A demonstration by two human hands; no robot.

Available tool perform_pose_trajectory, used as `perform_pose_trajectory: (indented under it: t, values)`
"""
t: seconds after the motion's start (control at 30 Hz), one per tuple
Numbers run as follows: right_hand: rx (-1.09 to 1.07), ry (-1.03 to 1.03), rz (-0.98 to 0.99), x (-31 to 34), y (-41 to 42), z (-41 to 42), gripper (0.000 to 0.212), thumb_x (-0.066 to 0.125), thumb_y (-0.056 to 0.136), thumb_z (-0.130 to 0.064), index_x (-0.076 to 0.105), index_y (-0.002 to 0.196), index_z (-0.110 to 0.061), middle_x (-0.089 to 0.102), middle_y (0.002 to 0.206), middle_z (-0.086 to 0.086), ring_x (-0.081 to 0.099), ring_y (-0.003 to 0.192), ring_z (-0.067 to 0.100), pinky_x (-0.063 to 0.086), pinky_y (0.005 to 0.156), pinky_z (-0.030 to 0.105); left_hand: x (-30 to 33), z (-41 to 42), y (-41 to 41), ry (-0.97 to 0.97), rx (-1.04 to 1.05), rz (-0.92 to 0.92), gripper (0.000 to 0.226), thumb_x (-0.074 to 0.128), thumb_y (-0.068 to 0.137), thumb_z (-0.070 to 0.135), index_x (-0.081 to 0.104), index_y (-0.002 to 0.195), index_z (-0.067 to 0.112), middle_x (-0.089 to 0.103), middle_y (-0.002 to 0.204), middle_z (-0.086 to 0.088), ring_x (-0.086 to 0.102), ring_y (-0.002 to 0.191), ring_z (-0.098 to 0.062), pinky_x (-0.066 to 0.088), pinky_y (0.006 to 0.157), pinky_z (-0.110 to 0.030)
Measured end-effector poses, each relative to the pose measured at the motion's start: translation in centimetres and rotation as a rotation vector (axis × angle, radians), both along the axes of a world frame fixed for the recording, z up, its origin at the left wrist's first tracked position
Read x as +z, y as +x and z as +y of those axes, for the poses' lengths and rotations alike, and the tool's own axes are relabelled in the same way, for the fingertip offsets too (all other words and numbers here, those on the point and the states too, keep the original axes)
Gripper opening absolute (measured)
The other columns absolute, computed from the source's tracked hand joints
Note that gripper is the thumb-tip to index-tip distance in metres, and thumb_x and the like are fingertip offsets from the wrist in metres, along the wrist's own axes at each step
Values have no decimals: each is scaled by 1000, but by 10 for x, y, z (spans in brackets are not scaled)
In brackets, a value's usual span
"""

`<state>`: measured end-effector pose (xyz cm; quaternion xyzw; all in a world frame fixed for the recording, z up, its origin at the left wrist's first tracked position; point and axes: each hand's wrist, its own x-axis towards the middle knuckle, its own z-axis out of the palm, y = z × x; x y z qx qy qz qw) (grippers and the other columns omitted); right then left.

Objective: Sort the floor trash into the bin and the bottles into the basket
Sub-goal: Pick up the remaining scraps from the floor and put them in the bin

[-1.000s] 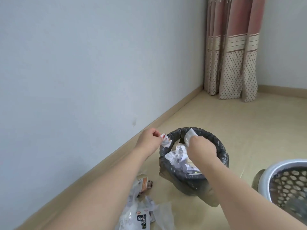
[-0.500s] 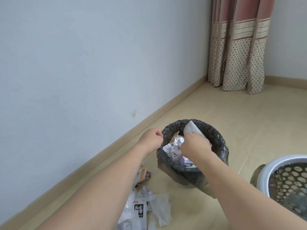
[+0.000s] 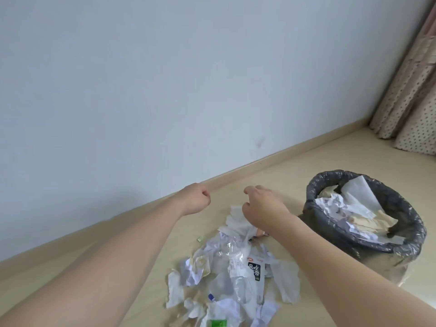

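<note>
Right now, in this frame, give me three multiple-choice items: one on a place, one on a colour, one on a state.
1. Where does the bin stand relative to the floor trash pile?
A. to its right
B. to its left
C. on top of it

2. What colour is the bin liner?
A. white
B. black
C. red

3. What is the left hand doing?
A. gripping a bottle
B. pressing the wall
C. curled, holding nothing

Answers: 1 A, the bin sits right of the pile; 2 B, the rim plastic is black; 3 C, the fist shows nothing in it.

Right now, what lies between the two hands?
In the head view, only bare floor and baseboard show between the left hand and right hand.
</note>
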<state>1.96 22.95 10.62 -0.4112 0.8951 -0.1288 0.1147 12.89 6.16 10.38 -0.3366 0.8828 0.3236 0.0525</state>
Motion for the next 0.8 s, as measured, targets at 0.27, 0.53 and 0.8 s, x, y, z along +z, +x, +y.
perform_pose_trajectory:
  t: [0.27,0.53,0.8]
  values:
    - [139,144,-106,-69,84,-79,42,45,89,-17,47,131,-17,53,127,4,49,116,25,41,93,32,-74,-71,103,34,30,-169,17,51,88,13,65,96,19,64,101,-1,57,89,-19,39,69,-25]
    - [160,427,-173,-157,143,-83,33,47,91,-22,53,123,-16,56,124,3,55,110,23,42,85,30,-177,-65,161,188,-21,-329,26,57,90,17,61,116,15,60,118,-3,58,107,-22,44,79,-27]
    - [105,412,-119,-199,155,-93,36,45,93,-37,46,124,-18,55,125,3,52,115,23,41,94,35,-224,-56,147,123,-40,-241,23,62,84,29,51,104,25,50,104,1,57,92,-23,45,76,-33]
